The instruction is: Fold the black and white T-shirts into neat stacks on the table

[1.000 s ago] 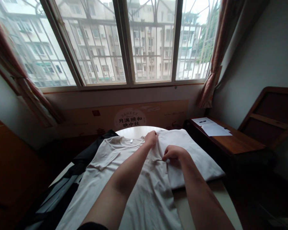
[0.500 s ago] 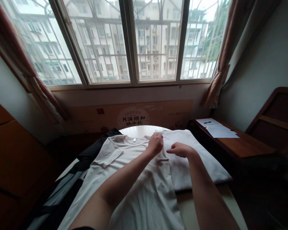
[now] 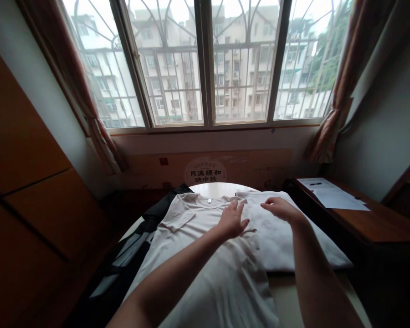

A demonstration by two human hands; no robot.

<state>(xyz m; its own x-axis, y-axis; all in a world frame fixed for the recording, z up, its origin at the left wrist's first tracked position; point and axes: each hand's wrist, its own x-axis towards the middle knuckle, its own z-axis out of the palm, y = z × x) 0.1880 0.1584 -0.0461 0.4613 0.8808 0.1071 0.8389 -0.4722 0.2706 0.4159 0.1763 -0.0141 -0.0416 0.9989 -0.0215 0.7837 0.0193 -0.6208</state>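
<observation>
A cream T-shirt (image 3: pixel 194 241) lies spread on a round pale table (image 3: pixel 283 296), its collar towards the window and its left sleeve folded inward. My left hand (image 3: pixel 232 221) is over the shirt's right shoulder area, fingers spread, with nothing held. To its right, my right hand (image 3: pixel 280 208) hovers above a folded white garment (image 3: pixel 276 246), its thumb and fingers pressed together; whether anything thin is between them is too small to tell. The white garment lies beside the T-shirt, partly under its right edge.
Dark clothing (image 3: pixel 130 259) hangs along the table's left side. On the right stands a brown wooden desk (image 3: pixel 386 223) with white papers (image 3: pixel 338 198) and a pen. A barred window and tied curtains (image 3: pixel 104 146) are behind the table; an orange cabinet (image 3: pixel 37 205) is left.
The view has shifted, so the scene sits further right. My left hand has opened from a closed grip near the shirt's shoulder and moved nearer. My right hand is raised slightly beside it.
</observation>
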